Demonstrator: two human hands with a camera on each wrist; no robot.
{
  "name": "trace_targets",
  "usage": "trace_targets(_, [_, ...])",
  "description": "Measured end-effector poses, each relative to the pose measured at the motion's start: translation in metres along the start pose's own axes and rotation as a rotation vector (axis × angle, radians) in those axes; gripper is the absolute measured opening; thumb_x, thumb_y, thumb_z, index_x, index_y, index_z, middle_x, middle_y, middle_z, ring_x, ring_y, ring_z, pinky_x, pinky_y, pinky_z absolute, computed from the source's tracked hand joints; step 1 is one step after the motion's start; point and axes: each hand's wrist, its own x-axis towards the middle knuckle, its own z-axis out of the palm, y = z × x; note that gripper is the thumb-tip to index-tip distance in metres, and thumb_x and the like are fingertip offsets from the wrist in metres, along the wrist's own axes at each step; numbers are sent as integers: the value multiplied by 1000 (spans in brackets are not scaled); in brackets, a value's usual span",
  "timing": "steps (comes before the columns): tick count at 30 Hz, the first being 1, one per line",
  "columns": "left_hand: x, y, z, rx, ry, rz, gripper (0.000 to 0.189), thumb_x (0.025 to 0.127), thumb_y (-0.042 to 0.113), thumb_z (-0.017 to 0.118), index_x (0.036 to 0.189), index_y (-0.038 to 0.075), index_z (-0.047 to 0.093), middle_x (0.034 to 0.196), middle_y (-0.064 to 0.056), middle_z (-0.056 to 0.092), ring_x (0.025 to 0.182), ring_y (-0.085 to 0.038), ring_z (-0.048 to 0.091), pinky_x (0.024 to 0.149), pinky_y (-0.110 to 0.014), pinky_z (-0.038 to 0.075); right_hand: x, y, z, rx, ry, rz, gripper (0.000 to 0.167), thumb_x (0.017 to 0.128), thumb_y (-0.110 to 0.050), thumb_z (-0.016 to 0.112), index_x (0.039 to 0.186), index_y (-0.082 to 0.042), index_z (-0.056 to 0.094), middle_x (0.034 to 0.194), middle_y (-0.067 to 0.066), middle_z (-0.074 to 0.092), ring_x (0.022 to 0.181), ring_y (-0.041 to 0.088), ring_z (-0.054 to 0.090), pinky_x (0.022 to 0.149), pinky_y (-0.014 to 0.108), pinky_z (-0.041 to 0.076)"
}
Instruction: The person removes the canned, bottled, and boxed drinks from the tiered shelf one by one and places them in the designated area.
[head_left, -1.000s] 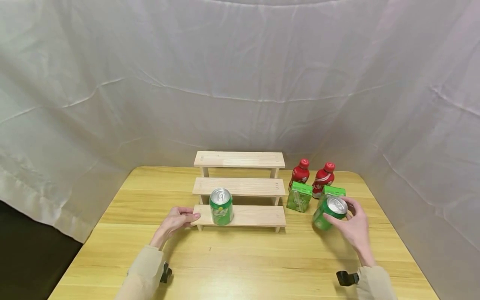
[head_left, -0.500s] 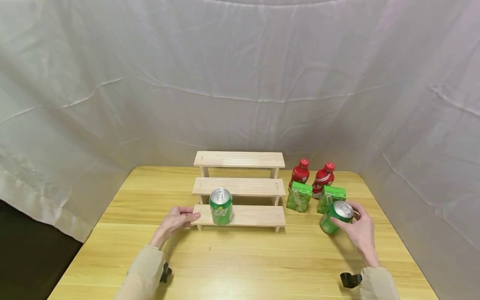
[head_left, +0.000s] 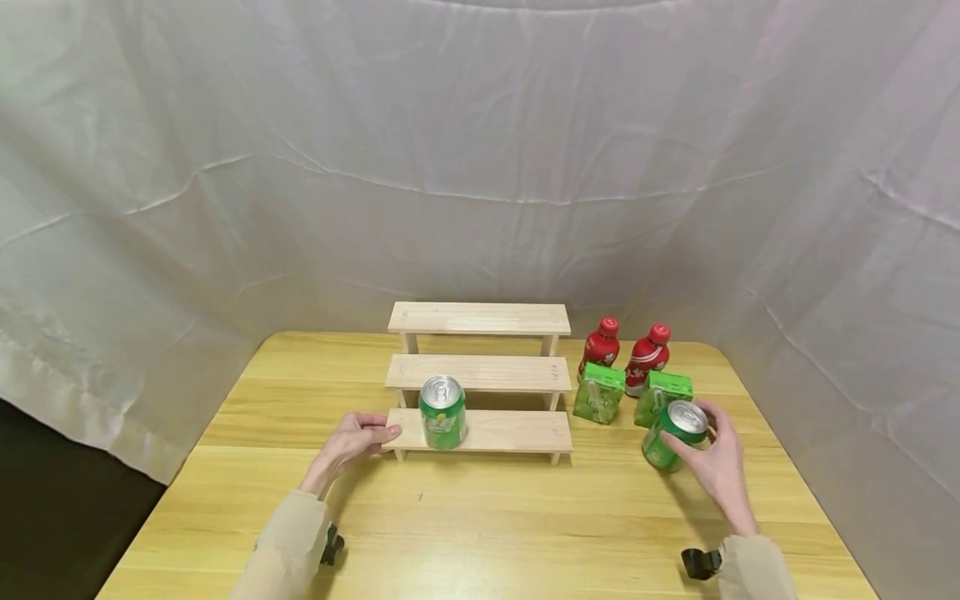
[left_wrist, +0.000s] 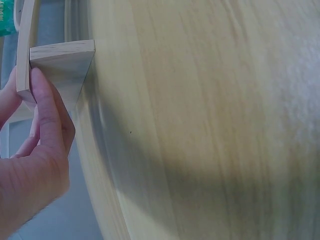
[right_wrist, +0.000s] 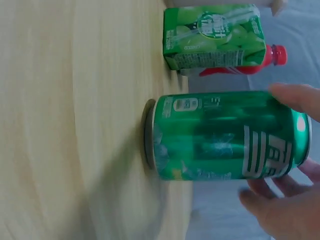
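My left hand (head_left: 358,439) pinches the left end of the lowest step of a wooden three-step display rack (head_left: 510,432), thumb on top and fingers beneath, as the left wrist view shows. On that step, toward the left, stands a green soda can (head_left: 442,414), upright. Off to the right, my right hand (head_left: 718,467) grips a second green soda can (right_wrist: 225,135) near its top, with thumb and fingers on opposite sides. This can is upright, its base right at the table top. Directly behind it is a green juice carton (head_left: 666,392).
Another green juice carton (head_left: 598,395) stands between the rack and the held can. Two red bottles (head_left: 601,343) are behind the cartons. Grey curtain (head_left: 480,167) encloses the back and sides of the wooden table (head_left: 480,533).
My right hand has brought its can down and slightly right, toward the front of the table, uncovering more of the carton behind. My left hand keeps its place on the rack.
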Motion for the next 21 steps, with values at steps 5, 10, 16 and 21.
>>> trace_targets(5, [1, 0, 2, -37, 1, -10, 52, 95, 10, 68, 130, -21, 46, 99, -8, 69, 85, -10, 66, 79, -22, 59, -2, -19, 12, 3, 125, -107, 77, 73, -5, 84, 141, 2, 48, 135, 27, 48, 122, 36, 37, 100, 48, 30])
trace_targets(10, [0, 0, 2, -38, 0, -7, 53, 95, 9, 67, 131, -22, 45, 100, -8, 68, 85, -10, 65, 80, -22, 59, -3, -49, 26, 45, 148, -212, 69, 74, -7, 84, 135, 1, 53, 138, 26, 48, 128, 40, 29, 101, 60, 25])
trace_targets(16, [-1, 1, 2, -45, -5, -2, 53, 95, 10, 68, 131, -22, 46, 100, -8, 68, 85, -10, 66, 80, -23, 60, -2, -86, 49, 100, 61, -296, 67, 75, -9, 85, 135, -2, 56, 140, 22, 52, 133, 35, 36, 112, 62, 26])
trace_targets(21, [-2, 2, 2, -47, -9, 0, 54, 95, 10, 67, 132, -22, 45, 101, -10, 69, 86, -10, 66, 82, -24, 60, -12, -111, 79, 144, -74, -347, 67, 76, -12, 85, 136, -3, 54, 142, 23, 51, 135, 37, 39, 113, 66, 28])
